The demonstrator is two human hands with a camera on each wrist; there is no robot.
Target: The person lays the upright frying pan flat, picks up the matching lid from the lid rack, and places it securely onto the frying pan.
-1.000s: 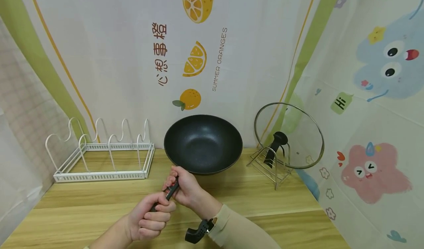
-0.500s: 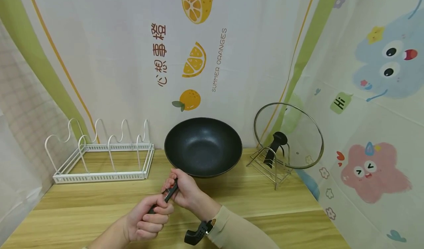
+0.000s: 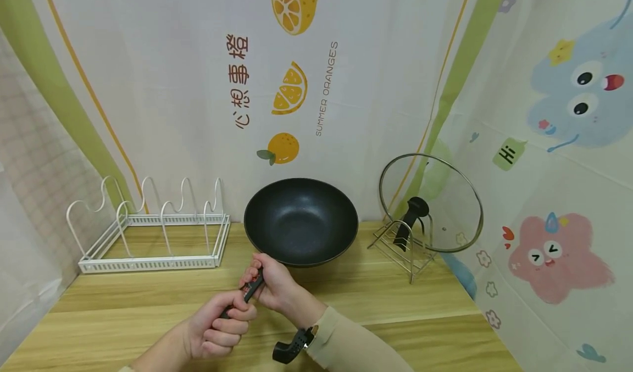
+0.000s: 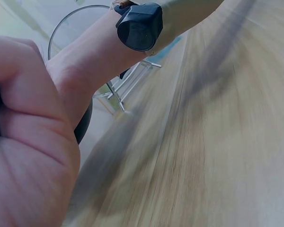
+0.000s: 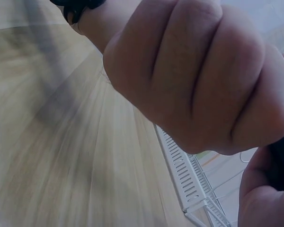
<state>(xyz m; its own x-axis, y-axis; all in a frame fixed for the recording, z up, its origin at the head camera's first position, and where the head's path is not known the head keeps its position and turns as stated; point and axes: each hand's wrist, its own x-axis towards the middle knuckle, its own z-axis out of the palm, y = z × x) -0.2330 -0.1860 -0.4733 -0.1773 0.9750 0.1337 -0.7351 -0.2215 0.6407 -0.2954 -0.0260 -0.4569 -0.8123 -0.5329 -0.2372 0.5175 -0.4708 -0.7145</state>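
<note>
A black wok (image 3: 301, 223) is at mid-table in the head view, its inside tilted towards me. It appears to hover over the wood; its underside is hidden. Both hands grip its dark handle (image 3: 253, 285). My right hand (image 3: 274, 284) wraps the part closest to the bowl. Further back, towards the handle's end, the fingers of my left hand (image 3: 222, 325) curl round it. In the left wrist view, the left hand (image 4: 31, 137) fills the left side, and a bit of the wok's black edge (image 4: 84, 125) shows past the right forearm.
A white rack (image 3: 153, 262) with several wire loops stands at the left. At the right, a glass lid (image 3: 452, 207) with a black knob leans in a small metal stand (image 3: 412, 262). A printed curtain (image 3: 173, 86) hangs behind the wooden table (image 3: 123, 317).
The wok has sunk slightly and drifted a little to the left, with both hands moving along. The grip on the handle stays the same. Rack, lid and stand have not moved.
</note>
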